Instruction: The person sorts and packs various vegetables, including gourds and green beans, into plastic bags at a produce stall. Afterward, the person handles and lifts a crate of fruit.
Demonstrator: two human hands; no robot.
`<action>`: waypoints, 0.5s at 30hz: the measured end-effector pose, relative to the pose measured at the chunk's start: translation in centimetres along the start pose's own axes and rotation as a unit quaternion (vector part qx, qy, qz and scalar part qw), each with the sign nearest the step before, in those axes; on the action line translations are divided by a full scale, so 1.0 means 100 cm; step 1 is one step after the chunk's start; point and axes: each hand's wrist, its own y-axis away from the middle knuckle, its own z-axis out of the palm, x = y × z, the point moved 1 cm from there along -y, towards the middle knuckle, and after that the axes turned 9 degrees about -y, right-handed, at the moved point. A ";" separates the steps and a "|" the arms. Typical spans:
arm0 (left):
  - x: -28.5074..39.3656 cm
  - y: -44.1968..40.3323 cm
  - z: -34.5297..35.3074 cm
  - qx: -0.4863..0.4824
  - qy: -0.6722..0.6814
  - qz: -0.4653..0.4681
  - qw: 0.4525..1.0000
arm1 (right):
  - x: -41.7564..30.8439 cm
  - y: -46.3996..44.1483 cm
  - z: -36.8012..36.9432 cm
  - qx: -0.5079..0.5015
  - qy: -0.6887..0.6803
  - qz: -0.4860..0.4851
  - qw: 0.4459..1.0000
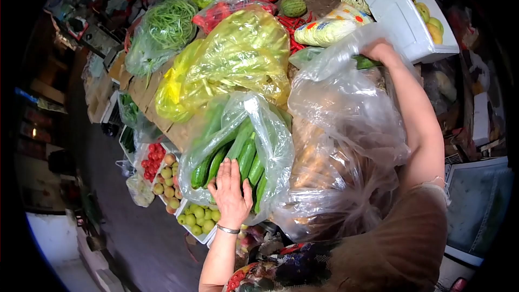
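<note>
No words, brand names or numbers can be read. The printed wrapping (pixel 351 15) among the produce at upper right carries coloured spots (orange among them, no letters distinguishable); the clear bag (pixel 277 140) around the cucumbers (pixel 246 154) shows no legible print.

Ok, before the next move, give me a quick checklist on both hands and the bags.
1. Left hand at the cucumbers: ok, fingers extended over them.
2. Cucumber bag open: ok, its mouth gapes and cucumbers show.
3. Right hand grip: cannot tell, fingers partly hidden; something green shows beside them.
4. Right hand clear of the big bag: not ok, plastic overlaps its fingers.
5. Right hand clear of the white box: cannot tell from this angle.
</note>
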 end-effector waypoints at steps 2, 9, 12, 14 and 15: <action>-0.001 0.000 0.000 -0.003 -0.003 0.001 1.000 | 0.008 -0.003 0.010 0.020 0.026 -0.040 0.999; -0.002 0.002 0.001 0.000 -0.001 -0.001 1.000 | 0.003 0.025 0.009 -0.116 -0.051 -0.086 0.988; -0.001 0.003 0.002 0.001 -0.007 -0.003 1.000 | -0.034 0.071 -0.019 -0.143 -0.057 -0.060 0.986; -0.002 0.004 0.004 0.002 -0.006 -0.003 1.000 | -0.036 0.072 -0.006 -0.069 -0.006 -0.140 0.988; -0.003 0.004 0.005 0.003 -0.006 -0.002 1.000 | -0.035 0.072 0.003 -0.068 -0.006 -0.141 0.988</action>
